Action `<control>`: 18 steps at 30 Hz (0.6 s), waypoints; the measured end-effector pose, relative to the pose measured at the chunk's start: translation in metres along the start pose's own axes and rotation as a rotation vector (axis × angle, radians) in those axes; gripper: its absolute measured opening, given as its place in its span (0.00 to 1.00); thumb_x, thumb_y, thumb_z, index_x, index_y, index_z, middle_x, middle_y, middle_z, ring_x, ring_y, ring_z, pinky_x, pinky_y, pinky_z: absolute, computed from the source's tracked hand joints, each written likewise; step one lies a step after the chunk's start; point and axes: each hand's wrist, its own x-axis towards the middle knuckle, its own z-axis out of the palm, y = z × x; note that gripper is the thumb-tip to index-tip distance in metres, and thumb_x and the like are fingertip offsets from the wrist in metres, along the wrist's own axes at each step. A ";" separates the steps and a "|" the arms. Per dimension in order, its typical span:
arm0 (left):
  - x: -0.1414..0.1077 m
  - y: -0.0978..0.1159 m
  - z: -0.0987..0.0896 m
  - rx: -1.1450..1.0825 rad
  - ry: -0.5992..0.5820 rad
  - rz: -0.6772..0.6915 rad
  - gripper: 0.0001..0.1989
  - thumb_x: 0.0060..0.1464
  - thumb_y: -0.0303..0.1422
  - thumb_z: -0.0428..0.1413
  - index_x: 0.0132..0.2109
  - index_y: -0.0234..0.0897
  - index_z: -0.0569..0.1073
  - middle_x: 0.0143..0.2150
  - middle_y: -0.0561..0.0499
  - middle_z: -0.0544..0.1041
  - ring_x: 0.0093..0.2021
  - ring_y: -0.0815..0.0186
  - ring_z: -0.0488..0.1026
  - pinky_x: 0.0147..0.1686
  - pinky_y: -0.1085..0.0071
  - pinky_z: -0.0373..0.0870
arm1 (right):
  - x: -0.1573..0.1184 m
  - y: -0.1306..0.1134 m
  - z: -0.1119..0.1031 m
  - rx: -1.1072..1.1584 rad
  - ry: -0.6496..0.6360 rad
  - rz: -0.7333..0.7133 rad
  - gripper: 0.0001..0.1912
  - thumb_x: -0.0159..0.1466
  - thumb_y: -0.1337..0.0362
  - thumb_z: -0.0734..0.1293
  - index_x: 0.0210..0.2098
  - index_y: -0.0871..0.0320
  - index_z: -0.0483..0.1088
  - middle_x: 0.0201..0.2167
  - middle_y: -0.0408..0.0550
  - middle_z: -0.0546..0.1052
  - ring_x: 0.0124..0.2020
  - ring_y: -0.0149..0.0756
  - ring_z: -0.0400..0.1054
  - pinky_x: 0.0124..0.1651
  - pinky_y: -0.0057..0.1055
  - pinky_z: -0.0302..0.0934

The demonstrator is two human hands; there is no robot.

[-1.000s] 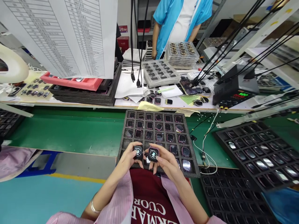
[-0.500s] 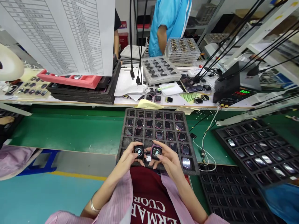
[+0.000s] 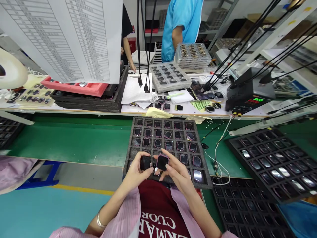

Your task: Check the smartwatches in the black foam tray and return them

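My left hand (image 3: 138,168) is closed round a dark smartwatch (image 3: 145,163), gripping it by its edges. A second smartwatch (image 3: 162,162), with a purple case and a dark screen, is held between the fingers and thumb of my right hand (image 3: 176,168). Both hands are side by side above the near part of a black foam tray (image 3: 208,180). Purple-rimmed watch bodies sit in the tray's compartments, several to a row. A small bright item shows between my hands, partly hidden by fingers.
To the right lie two more dark trays of watches (image 3: 276,162) (image 3: 247,206). A bench shelf ahead bears a power supply (image 3: 250,91), clear plastic boxes (image 3: 170,77) and a pink tray (image 3: 74,86). Cables (image 3: 148,43) and a printed sheet (image 3: 74,39) hang down. Two people stand beyond.
The lit dials on both watches have gone dark. My left thumb has shifted to the watch's lower edge. A person at the back has reached an arm toward the bench.
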 end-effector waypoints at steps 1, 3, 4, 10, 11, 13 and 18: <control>0.001 -0.003 0.001 0.051 0.042 0.013 0.16 0.50 0.29 0.58 0.46 0.39 0.64 0.37 0.54 0.68 0.33 0.70 0.67 0.30 0.76 0.66 | 0.001 0.001 -0.001 0.018 -0.015 0.005 0.25 0.64 0.62 0.67 0.60 0.49 0.64 0.51 0.55 0.74 0.34 0.40 0.74 0.30 0.35 0.72; 0.003 -0.009 0.003 0.102 0.089 0.017 0.13 0.51 0.29 0.57 0.42 0.39 0.63 0.32 0.56 0.66 0.29 0.72 0.66 0.28 0.76 0.65 | 0.003 0.005 -0.003 0.042 -0.034 0.000 0.21 0.62 0.63 0.68 0.56 0.50 0.68 0.48 0.54 0.76 0.32 0.38 0.75 0.28 0.33 0.71; 0.003 -0.011 0.004 0.102 0.083 0.002 0.11 0.51 0.29 0.56 0.41 0.39 0.62 0.29 0.58 0.64 0.25 0.73 0.64 0.26 0.77 0.63 | 0.004 0.007 -0.004 0.048 -0.036 -0.010 0.19 0.61 0.63 0.69 0.53 0.51 0.71 0.46 0.53 0.77 0.30 0.37 0.75 0.27 0.32 0.70; 0.005 -0.008 0.009 0.070 0.005 -0.034 0.09 0.54 0.31 0.52 0.40 0.41 0.58 0.25 0.62 0.61 0.17 0.77 0.57 0.16 0.80 0.55 | 0.011 0.016 -0.010 0.095 -0.066 -0.006 0.20 0.58 0.62 0.72 0.50 0.51 0.73 0.40 0.50 0.77 0.22 0.31 0.72 0.23 0.29 0.68; 0.005 -0.005 0.010 0.072 0.006 -0.033 0.10 0.55 0.32 0.52 0.41 0.41 0.58 0.25 0.62 0.61 0.16 0.77 0.57 0.16 0.80 0.54 | 0.011 0.014 -0.009 0.108 -0.069 0.003 0.21 0.58 0.62 0.72 0.52 0.51 0.72 0.40 0.50 0.77 0.21 0.31 0.72 0.22 0.29 0.68; 0.005 -0.001 0.012 0.074 0.014 -0.024 0.11 0.55 0.33 0.52 0.43 0.41 0.58 0.24 0.63 0.61 0.15 0.77 0.56 0.15 0.80 0.54 | 0.012 0.010 -0.006 0.132 -0.071 0.016 0.22 0.59 0.61 0.72 0.53 0.52 0.72 0.39 0.50 0.77 0.21 0.31 0.71 0.22 0.28 0.68; 0.002 0.008 0.015 0.062 0.034 -0.006 0.10 0.53 0.29 0.53 0.40 0.40 0.58 0.22 0.63 0.60 0.16 0.77 0.55 0.16 0.80 0.53 | 0.014 0.005 -0.002 0.185 -0.090 0.018 0.20 0.58 0.61 0.71 0.50 0.56 0.73 0.35 0.49 0.77 0.18 0.29 0.69 0.18 0.26 0.65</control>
